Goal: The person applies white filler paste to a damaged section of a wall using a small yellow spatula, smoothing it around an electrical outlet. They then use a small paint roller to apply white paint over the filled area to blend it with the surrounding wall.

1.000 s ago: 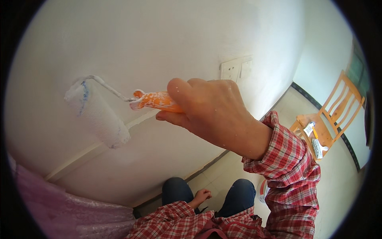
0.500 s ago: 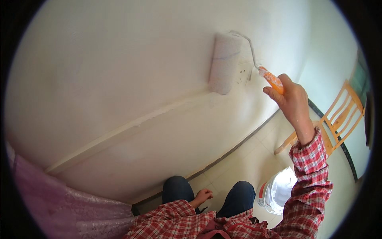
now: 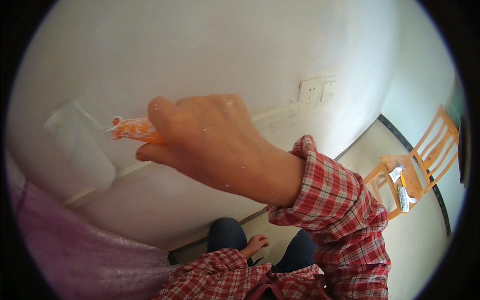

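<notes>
My right hand is wrapped round the paint-spattered orange handle of a paint roller, reaching across to the left. Its pale, wet-looking sleeve lies against the off-white wall, over the left part of a raised trunking strip. Most of the handle's grip is hidden in my fist, and small white specks dot the back of the hand. My left hand rests low by my left knee, fingers curled in, with nothing visible in them.
A purple curtain or cloth hangs at the lower left, close to the roller. A socket and switch plate sits on the wall right of my hand. At the right, a wooden chair has brushes on its seat.
My right hand has swept the roller left and slightly down, from beside the socket plate toward the curtain. My sleeve now covers the foil-lined bucket's place. The left hand has barely moved.
</notes>
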`<action>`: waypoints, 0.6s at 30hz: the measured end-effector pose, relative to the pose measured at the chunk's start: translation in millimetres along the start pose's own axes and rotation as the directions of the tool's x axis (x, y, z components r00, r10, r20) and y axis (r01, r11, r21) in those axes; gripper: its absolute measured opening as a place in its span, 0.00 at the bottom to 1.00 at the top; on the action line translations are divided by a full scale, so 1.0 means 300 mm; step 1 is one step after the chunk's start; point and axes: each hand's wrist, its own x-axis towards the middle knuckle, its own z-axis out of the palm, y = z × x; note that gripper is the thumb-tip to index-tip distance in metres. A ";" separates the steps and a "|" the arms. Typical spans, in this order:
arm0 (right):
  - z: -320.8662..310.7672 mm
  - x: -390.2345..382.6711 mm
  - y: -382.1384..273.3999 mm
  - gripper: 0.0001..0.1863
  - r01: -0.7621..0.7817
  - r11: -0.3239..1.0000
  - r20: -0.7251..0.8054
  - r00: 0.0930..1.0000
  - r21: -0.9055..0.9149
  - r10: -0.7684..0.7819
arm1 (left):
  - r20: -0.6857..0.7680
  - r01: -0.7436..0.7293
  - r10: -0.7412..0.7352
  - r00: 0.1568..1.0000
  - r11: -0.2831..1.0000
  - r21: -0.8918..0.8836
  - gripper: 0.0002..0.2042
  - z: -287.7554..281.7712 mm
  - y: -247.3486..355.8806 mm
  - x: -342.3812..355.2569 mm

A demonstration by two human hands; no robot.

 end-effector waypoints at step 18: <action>-0.545 -0.418 0.411 0.18 -0.761 0.649 -0.273 0.622 0.012 0.734 | 0.017 0.082 -0.082 0.996 0.997 -0.002 0.11 -0.029 -0.056 0.014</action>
